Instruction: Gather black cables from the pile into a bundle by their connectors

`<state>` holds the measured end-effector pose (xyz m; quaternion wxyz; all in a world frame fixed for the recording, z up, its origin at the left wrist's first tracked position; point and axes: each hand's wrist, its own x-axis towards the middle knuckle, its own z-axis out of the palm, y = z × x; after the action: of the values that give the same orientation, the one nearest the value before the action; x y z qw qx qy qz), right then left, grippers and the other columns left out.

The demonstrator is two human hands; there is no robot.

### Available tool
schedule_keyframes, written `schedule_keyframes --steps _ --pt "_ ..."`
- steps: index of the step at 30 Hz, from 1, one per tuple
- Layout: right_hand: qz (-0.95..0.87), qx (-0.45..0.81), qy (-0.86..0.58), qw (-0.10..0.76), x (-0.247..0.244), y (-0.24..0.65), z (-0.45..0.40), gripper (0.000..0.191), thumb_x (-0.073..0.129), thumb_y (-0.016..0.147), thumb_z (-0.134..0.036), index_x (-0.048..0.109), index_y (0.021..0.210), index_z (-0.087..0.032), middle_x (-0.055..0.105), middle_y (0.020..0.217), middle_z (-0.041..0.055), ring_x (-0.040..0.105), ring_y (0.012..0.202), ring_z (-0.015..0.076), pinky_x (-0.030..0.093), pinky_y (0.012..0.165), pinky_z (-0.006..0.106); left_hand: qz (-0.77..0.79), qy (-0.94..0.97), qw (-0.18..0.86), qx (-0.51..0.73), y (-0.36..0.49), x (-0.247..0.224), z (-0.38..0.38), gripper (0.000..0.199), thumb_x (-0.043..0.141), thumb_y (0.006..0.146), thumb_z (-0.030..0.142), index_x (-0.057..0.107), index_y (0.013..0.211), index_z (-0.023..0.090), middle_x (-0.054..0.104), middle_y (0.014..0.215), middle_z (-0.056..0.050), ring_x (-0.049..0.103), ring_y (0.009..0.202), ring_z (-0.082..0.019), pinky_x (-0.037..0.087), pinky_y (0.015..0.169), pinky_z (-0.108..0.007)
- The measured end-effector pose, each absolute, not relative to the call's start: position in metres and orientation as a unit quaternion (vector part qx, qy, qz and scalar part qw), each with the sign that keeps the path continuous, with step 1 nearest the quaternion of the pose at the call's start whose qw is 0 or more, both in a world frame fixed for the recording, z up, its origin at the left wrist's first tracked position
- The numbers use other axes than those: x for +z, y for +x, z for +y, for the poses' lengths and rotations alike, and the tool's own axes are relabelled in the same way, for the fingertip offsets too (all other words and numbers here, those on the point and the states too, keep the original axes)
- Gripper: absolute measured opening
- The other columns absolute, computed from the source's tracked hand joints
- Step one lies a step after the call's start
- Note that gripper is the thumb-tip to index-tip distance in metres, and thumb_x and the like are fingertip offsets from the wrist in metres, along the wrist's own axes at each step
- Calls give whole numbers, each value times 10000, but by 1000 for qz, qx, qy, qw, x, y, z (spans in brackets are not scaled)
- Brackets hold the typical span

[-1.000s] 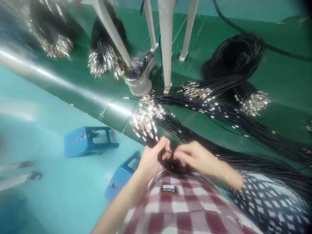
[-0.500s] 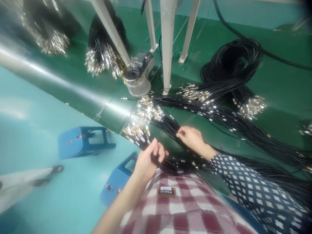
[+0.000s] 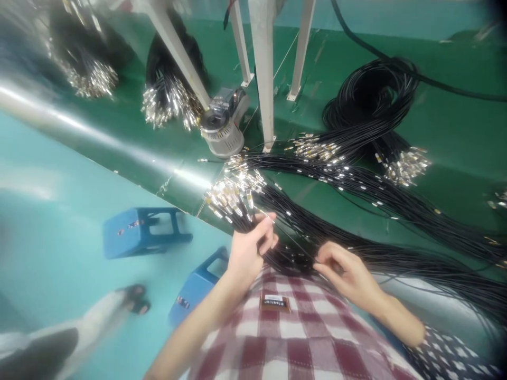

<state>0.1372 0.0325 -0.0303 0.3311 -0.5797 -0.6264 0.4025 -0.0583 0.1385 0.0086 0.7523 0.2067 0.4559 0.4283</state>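
A bunch of black cables with silver metal ends is wrapped in my left hand, whose thumb and fingers are pressed together. Between my hands runs a single thin cable, one end at my left fingertips. My right hand pinches this cable near my apron, its fingertips close together. Just beyond lies a long bundle of black cables on the green surface, its metal ends close to the ends in my left hand.
A grey round device stands beside white metal legs. Coiled cables lie at the upper right, further bundles at the upper left. Blue stools are on the floor, and a person's leg shows at lower left.
My right hand has moved from the long bundle toward me and right, a single cable now stretched between my hands. The person's leg at lower left has moved further into view.
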Motion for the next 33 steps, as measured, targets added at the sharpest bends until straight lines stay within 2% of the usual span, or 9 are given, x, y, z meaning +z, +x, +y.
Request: schedule_keyframes --steps 3,8,14,17,20,24,27,31,33 --pt "-618 402 -580 347 -35 132 32 171 535 953 -293 524 810 -200 581 792 37 510 638 125 429 549 251 452 232 766 394 -56 12 136 168 787 702 202 640 747 134 519 503 51 327 369 -19 306 473 -233" --pt "-622 419 -570 337 -35 139 34 173 525 959 -296 529 817 -197 581 801 37 523 680 132 436 594 255 440 238 769 399 -58 15 134 198 757 748 241 692 900 131 522 525 50 340 383 -18 300 482 -227" --pt "-646 536 -492 231 -12 154 50 225 582 923 -383 584 810 -188 625 808 24 570 692 133 467 652 256 466 248 752 395 -57 14 132 211 795 704 232 614 674 126 483 472 56 341 374 -19 333 495 -234" --pt "-639 502 -509 283 10 132 75 224 578 923 -390 606 843 -182 636 833 31 574 713 136 466 673 257 472 263 754 374 -55 16 131 253 797 698 239 577 633 135 406 415 76 348 376 -33 324 479 -227" --pt "-638 461 -526 322 23 105 93 241 499 971 -336 608 822 -181 624 797 24 566 734 135 451 692 256 483 249 753 370 -55 17 131 272 817 662 222 561 638 135 386 427 83 333 382 -29 259 433 -203" --pt "-686 425 -519 281 6 106 75 288 451 997 -290 568 758 -180 584 728 11 527 676 125 419 646 259 481 218 759 381 -58 14 135 273 801 692 219 546 643 135 328 430 107 290 371 -15 290 456 -202" --pt "-731 379 -514 240 -19 131 46 221 471 990 -276 586 826 -183 617 812 38 563 754 151 444 694 284 471 188 769 389 -62 9 137 247 786 725 217 559 678 132 308 427 118 260 366 -9 310 484 -207" --pt "-734 337 -528 265 -30 141 35 146 578 939 -314 622 1014 -196 643 1036 89 587 949 202 473 822 337 463 173 778 388 -63 5 140 217 784 737 221 595 717 115 332 431 109 266 372 -9 296 484 -200" --pt "-725 335 -524 297 -28 130 44 126 545 957 -289 626 984 -196 658 928 67 591 857 181 471 761 309 459 170 780 390 -64 4 140 210 781 746 248 633 754 99 320 431 109 269 375 -9 288 480 -196"
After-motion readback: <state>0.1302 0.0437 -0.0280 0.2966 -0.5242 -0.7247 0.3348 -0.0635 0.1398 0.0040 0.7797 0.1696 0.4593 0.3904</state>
